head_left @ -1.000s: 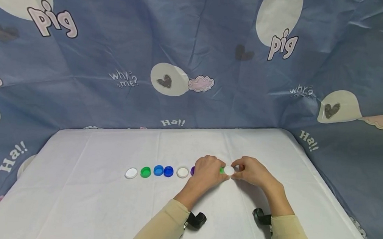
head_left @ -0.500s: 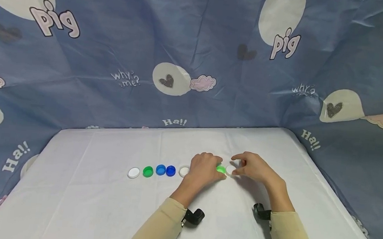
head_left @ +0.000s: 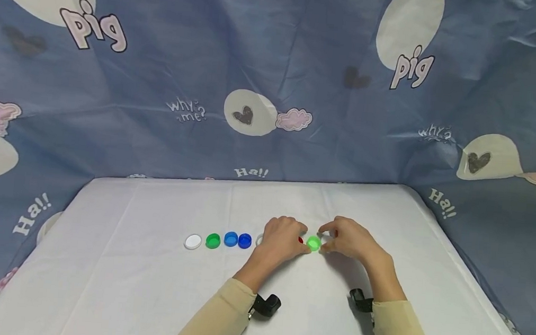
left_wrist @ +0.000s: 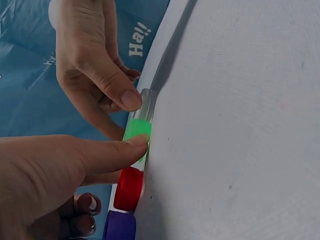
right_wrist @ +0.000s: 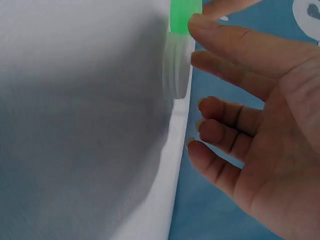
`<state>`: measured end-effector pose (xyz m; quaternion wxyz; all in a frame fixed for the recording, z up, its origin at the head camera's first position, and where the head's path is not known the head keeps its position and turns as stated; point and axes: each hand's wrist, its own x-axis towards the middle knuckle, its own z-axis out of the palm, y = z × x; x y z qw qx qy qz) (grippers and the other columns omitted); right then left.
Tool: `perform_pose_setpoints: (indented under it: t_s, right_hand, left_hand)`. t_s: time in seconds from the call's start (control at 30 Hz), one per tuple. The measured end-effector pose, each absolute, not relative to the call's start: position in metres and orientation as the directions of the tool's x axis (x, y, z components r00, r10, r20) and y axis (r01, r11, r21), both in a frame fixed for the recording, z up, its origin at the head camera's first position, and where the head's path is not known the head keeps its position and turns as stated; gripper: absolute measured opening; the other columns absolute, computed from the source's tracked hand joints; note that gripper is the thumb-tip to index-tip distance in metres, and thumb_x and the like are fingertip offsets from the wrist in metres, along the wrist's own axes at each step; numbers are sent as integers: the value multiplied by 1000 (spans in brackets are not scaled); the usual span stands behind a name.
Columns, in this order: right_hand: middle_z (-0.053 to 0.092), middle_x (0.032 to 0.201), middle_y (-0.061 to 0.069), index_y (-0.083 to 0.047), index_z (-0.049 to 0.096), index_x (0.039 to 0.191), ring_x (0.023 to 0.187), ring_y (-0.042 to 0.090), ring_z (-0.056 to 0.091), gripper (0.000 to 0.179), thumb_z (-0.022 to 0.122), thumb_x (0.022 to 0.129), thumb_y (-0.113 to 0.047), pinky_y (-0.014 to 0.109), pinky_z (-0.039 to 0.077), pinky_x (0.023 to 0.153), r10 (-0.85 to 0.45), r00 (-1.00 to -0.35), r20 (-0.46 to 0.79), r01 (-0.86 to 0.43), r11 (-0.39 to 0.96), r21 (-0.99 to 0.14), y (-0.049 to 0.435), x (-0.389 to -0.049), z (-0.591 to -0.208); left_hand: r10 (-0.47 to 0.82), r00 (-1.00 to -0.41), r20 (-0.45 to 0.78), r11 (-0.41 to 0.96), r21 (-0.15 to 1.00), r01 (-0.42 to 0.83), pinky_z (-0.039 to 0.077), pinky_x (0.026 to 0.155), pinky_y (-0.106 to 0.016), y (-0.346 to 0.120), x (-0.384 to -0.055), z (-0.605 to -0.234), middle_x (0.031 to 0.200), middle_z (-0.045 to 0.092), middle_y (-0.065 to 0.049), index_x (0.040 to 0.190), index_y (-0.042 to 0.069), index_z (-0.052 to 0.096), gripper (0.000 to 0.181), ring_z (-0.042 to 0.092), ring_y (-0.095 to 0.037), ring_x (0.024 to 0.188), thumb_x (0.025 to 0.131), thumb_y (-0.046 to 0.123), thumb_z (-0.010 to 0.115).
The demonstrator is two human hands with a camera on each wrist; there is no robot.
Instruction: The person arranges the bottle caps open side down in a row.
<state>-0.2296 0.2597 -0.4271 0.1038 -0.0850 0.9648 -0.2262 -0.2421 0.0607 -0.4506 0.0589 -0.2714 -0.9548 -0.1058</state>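
Observation:
A row of round plastic bottle caps lies on the white cloth. My left hand (head_left: 282, 240) and right hand (head_left: 356, 242) stand at its right end, thumbs and index fingers spread around a light green cap (head_left: 314, 243). In the left wrist view the left thumb overlaps this cap; whether it presses is unclear. The right thumb tip appears at its edge in the right wrist view, beside a translucent whitish cap (right_wrist: 177, 67). A red cap (left_wrist: 129, 190) and a purple cap (left_wrist: 120, 226) sit under the left hand, mostly hidden from the head view.
Leftward, the row continues with two blue caps (head_left: 244, 240), a darker green cap (head_left: 213, 241) and a white cap (head_left: 193, 242). Another pale cap (head_left: 259, 239) is partly hidden by the left hand. A patterned blue curtain (head_left: 193, 145) hangs behind the table.
Both hands have shifted left along the row. My right hand left the whitish end cap's edges for the light green cap; my left hand drew back toward the red one. The view also turned slightly left.

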Motion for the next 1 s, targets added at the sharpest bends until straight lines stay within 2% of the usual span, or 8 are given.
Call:
perform_pose_setpoints:
  t_s: [0.13, 0.3, 0.5, 0.7, 1.0]
  right_hand:
    - [58, 89, 1, -22, 77, 108, 76, 16, 49, 38, 87, 72, -25, 30, 41, 65, -224, -963, -150, -143, 895, -422, 257, -228, -428]
    - [56, 83, -2, -19, 79, 104, 71, 14, 45, 33, 87, 73, -24, 29, 38, 63, -245, -962, -119, -180, 901, -394, 252, -228, -432]
    - [55, 82, -3, -19, 80, 102, 70, 14, 45, 29, 86, 75, -24, 28, 39, 62, -249, -964, -92, -199, 907, -370, 248, -226, -436]
    - [55, 81, -3, -18, 79, 102, 70, 14, 45, 27, 85, 76, -23, 28, 38, 62, -236, -968, -81, -187, 901, -392, 249, -223, -436]
    - [54, 82, -4, -20, 77, 112, 70, 14, 46, 34, 83, 79, -30, 29, 38, 60, -229, -973, -12, -200, 871, -449, 247, -225, -428]
  left_hand:
    - [523, -829, 197, 815, 170, 554, 48, 68, -33, 63, -242, -452, 92, 75, 6, 103, 28, 78, 36, 67, -16, 81, 76, 51, 81]
    - [540, -813, 217, 792, 196, 578, 45, 64, -31, 67, -241, -452, 83, 74, 9, 93, 29, 79, 24, 65, -14, 75, 77, 46, 82]
    - [541, -805, 246, 782, 204, 588, 45, 64, -30, 69, -239, -454, 81, 74, 10, 93, 30, 81, 20, 66, -12, 74, 76, 39, 84]
    - [549, -798, 250, 772, 215, 599, 42, 63, -29, 70, -241, -454, 81, 74, 10, 94, 30, 81, 20, 64, -11, 73, 77, 39, 83]
    - [528, -810, 256, 782, 227, 581, 47, 68, -31, 62, -245, -440, 91, 75, 5, 104, 30, 79, 24, 67, -13, 80, 81, 39, 79]
